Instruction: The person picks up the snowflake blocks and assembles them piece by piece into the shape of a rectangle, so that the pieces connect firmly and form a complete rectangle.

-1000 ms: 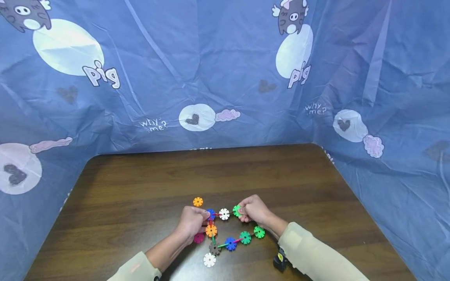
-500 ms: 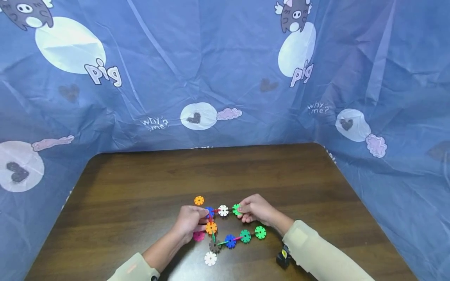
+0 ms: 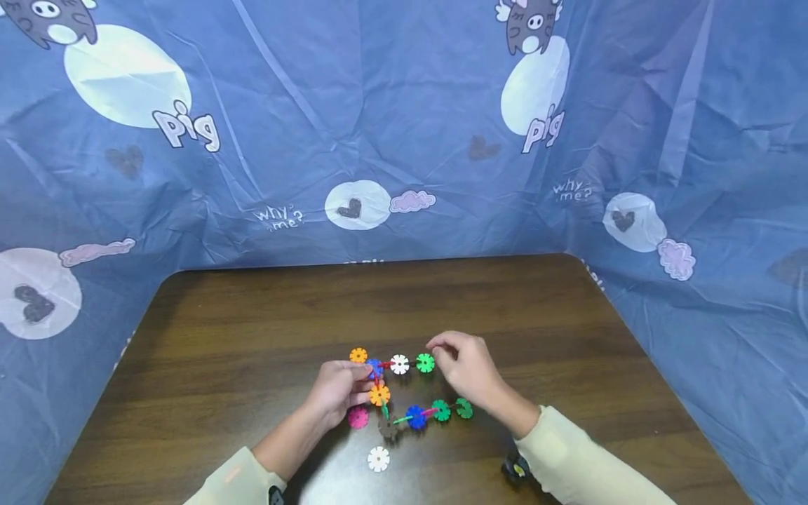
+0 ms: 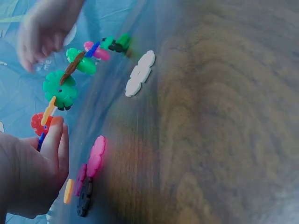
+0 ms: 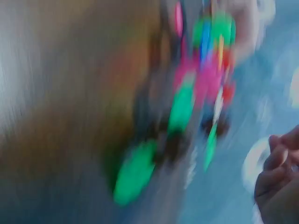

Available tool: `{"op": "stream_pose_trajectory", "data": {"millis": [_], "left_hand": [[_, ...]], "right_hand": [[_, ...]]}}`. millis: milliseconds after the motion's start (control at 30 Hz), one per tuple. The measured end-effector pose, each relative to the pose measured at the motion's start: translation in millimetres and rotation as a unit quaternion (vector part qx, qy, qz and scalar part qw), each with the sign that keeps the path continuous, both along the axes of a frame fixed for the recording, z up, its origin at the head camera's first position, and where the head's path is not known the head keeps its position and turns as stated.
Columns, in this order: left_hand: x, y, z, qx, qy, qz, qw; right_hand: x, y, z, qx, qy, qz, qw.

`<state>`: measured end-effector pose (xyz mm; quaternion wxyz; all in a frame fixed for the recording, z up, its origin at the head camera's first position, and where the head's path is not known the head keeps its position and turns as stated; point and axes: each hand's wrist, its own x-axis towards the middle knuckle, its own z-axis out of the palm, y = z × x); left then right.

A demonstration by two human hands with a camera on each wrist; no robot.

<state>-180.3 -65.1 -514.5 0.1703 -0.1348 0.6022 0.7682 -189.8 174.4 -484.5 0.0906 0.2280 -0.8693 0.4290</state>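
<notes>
My left hand (image 3: 341, 389) pinches a blue snowflake disc (image 3: 375, 368) in a chain of slotted plastic discs joined edge to edge. From there a white disc (image 3: 400, 364) and a bright green disc (image 3: 426, 362) extend to the right. An orange disc (image 3: 379, 395) leads down toward me to a dark brown disc (image 3: 388, 426). Beyond it the lower arm runs right through another blue disc (image 3: 416, 417) to green discs. My right hand (image 3: 470, 368) stands just right of the bright green disc, fingers loosely curled, with nothing visible in them.
Near the chain lie a loose orange disc (image 3: 358, 355), a pink disc (image 3: 358, 418) and a white disc (image 3: 379, 459) on the brown wooden table (image 3: 252, 315). A small black object (image 3: 514, 468) is by my right cuff. A blue printed cloth (image 3: 404, 140) hangs behind.
My right hand has let go of the bright green disc and moved slightly up and right. The left hand keeps its pinch, and the chain has shifted a little upward in view.
</notes>
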Motion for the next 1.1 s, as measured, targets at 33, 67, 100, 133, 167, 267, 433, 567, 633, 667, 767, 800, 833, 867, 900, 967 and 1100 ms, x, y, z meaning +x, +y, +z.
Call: {"op": "stream_pose_trajectory", "data": {"millis": [33, 67, 100, 133, 167, 267, 433, 567, 633, 667, 767, 800, 833, 867, 900, 967, 1100], "left_hand": [[-1.0, 0.1, -0.3, 0.003, 0.000, 0.002, 1.0000], [-2.0, 0.1, -0.5, 0.006, 0.000, 0.004, 1.0000], [-3.0, 0.1, -0.2, 0.010, 0.000, 0.007, 0.9999], [-3.9, 0.2, 0.7, 0.013, 0.000, 0.008, 0.9999], [-4.6, 0.2, 1.1, 0.014, 0.001, 0.008, 0.9999], [-6.4, 1.6, 2.7, 0.020, 0.005, 0.008, 0.9998], [-7.1, 5.4, 1.8, 0.032, 0.007, 0.005, 0.9994], [-6.1, 6.1, 1.3, 0.040, 0.006, 0.005, 0.9992], [-5.5, 5.8, 1.1, 0.044, 0.008, 0.002, 0.9990], [-5.2, 5.5, 1.3, 0.045, 0.009, 0.001, 0.9990], [-4.4, 4.4, 1.0, 0.044, 0.012, -0.006, 0.9989], [-4.2, 4.0, 0.9, 0.045, 0.012, -0.007, 0.9989], [-3.9, 3.6, 0.6, 0.045, 0.013, -0.007, 0.9989], [-3.7, 3.2, 0.6, 0.045, 0.012, -0.007, 0.9989], [-3.6, 2.8, -0.1, 0.046, 0.011, -0.009, 0.9989], [-3.3, 1.8, -1.5, 0.046, 0.011, -0.015, 0.9987], [-1.9, -0.3, -4.2, 0.045, 0.010, -0.035, 0.9983]], "right_hand": [[11.4, -5.3, 3.1, 0.018, 0.044, 0.041, 0.9980], [23.2, -11.6, 4.7, 0.047, 0.087, 0.085, 0.9915], [35.4, -18.2, 5.6, 0.081, 0.122, 0.132, 0.9804], [48.1, -24.8, 5.5, 0.123, 0.149, 0.172, 0.9661], [59.6, -31.4, 3.3, 0.168, 0.168, 0.204, 0.9497], [84.4, -48.8, -10.1, 0.299, 0.185, 0.246, 0.9032], [99.1, -61.9, -32.3, 0.397, 0.180, 0.196, 0.8783], [99.8, -65.2, -39.2, 0.396, 0.179, 0.169, 0.8847], [98.4, -67.1, -39.5, 0.387, 0.158, 0.168, 0.8929], [97.7, -67.9, -39.0, 0.382, 0.143, 0.168, 0.8974], [95.5, -70.4, -34.4, 0.373, 0.072, 0.165, 0.9101], [94.9, -71.2, -32.4, 0.374, 0.043, 0.164, 0.9119], [94.5, -71.9, -30.6, 0.375, 0.016, 0.164, 0.9124], [94.3, -72.2, -28.9, 0.374, -0.012, 0.164, 0.9127], [94.1, -72.2, -27.5, 0.378, -0.030, 0.164, 0.9108], [94.9, -71.0, -25.1, 0.384, -0.051, 0.167, 0.9066], [97.1, -63.5, -17.3, 0.367, -0.046, 0.210, 0.9051]]}}
